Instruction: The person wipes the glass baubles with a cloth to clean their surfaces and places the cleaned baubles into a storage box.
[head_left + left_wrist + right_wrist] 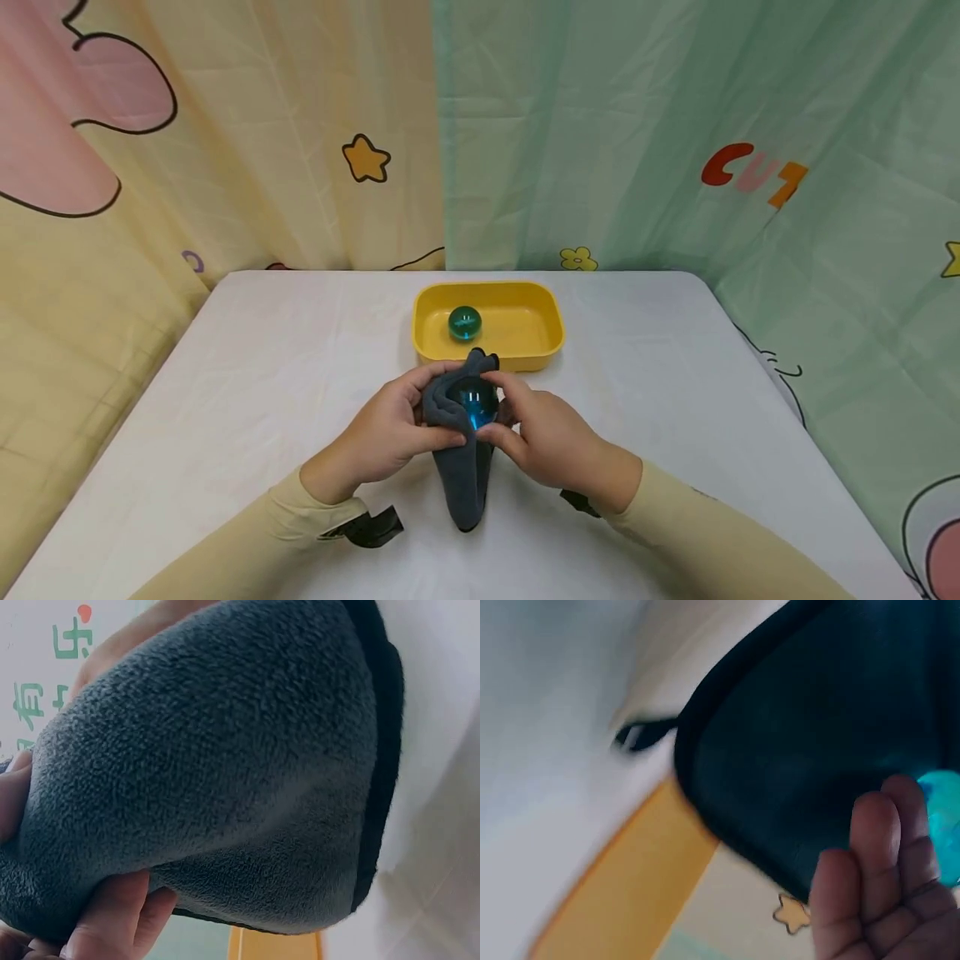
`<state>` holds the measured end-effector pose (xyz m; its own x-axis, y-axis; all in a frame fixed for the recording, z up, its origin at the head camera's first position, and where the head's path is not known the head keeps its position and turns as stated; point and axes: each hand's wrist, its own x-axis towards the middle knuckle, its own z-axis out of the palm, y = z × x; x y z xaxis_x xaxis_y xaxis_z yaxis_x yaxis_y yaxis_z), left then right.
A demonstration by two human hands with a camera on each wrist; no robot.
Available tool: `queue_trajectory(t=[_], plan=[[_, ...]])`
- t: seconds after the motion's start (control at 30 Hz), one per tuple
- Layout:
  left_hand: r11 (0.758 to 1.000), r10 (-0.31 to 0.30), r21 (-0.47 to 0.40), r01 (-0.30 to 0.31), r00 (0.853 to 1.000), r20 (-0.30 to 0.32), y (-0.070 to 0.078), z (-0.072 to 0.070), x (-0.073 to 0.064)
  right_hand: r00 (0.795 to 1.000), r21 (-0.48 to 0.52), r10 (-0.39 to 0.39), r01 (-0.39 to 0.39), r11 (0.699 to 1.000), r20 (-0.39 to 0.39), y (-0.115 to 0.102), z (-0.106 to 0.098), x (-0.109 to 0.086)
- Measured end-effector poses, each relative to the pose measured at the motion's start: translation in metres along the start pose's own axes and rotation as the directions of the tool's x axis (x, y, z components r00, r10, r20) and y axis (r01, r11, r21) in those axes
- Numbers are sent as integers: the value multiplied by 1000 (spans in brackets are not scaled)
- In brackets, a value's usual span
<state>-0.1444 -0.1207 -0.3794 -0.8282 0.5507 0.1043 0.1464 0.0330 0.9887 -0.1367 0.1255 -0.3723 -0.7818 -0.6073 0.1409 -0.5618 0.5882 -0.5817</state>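
Clearly, in the head view, your left hand (386,429) pinches the cloth (460,483) and your right hand (555,433) holds the blue ball (477,402) between thumb and finger, against the cloth, near the tray (517,333). Left wrist: your fingers (109,919) grip the cloth. Right wrist: your fingers (877,840) show beside the ball.

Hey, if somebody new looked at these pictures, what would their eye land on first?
Probably the glassy blue ball, shining near the middle of the head view, in the right grip and against the dark grey cloth that the left grip holds. Next, the bright yellow tray beyond it, with a green ball in its left half.
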Motion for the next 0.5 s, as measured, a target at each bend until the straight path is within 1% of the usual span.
queue_trajectory(t=[0.03, 0.07, 0.1, 0.13, 0.17, 0.2, 0.23, 0.27, 0.3, 0.37, 0.4, 0.47, 0.5], plan=[[1000, 1, 8, -1, 1000, -3, 0, 0, 0, 999, 94, 48, -50, 994, 22, -1, 0, 1], [1000, 2, 16, -2, 1000, -9, 1, 1, 0, 994, 198, 94, -102, 975, 51, -2, -1, 2], [1000, 2, 24, -2, 1000, -17, 1, 1, 1, 987, 289, 138, -155, 945, 81, -3, -1, 3], [1000, 2, 31, -1, 1000, -24, 2, 1, 1, 981, 357, 162, -189, 915, 103, -4, -1, 3], [999, 2, 38, 0, 1000, -31, 2, 2, 1, 977, 395, 180, -210, 894, 113, -5, -1, 4], [999, 1, 41, 1, 999, -38, 3, 2, 1, 974, 415, 192, -224, 882, 119, -6, -1, 4], [999, -1, 43, 3, 999, -45, 3, 2, 1, 975, 417, 191, -222, 881, 117, -7, 0, 4], [999, -3, 46, 5, 999, -49, 3, 2, 1, 975, 394, 190, -219, 893, 112, -9, 0, 3], [999, -2, 47, 4, 999, -52, 3, 2, 1, 977, 350, 186, -211, 913, 106, -10, 1, 2], [999, 6, 49, -4, 998, -55, 2, 2, 1, 983, 231, 160, -176, 957, 87, -13, 2, 0], [999, 11, 49, -9, 998, -56, 1, 1, 1, 987, 169, 141, -153, 974, 81, -13, 3, 0], [999, 20, 49, -18, 998, -56, 0, 0, 0, 993, 26, 95, -97, 995, 65, -14, 4, -2], [999, 22, 47, -20, 998, -55, -1, 0, 0, 997, -42, 64, -62, 997, 50, -13, 5, -2]])
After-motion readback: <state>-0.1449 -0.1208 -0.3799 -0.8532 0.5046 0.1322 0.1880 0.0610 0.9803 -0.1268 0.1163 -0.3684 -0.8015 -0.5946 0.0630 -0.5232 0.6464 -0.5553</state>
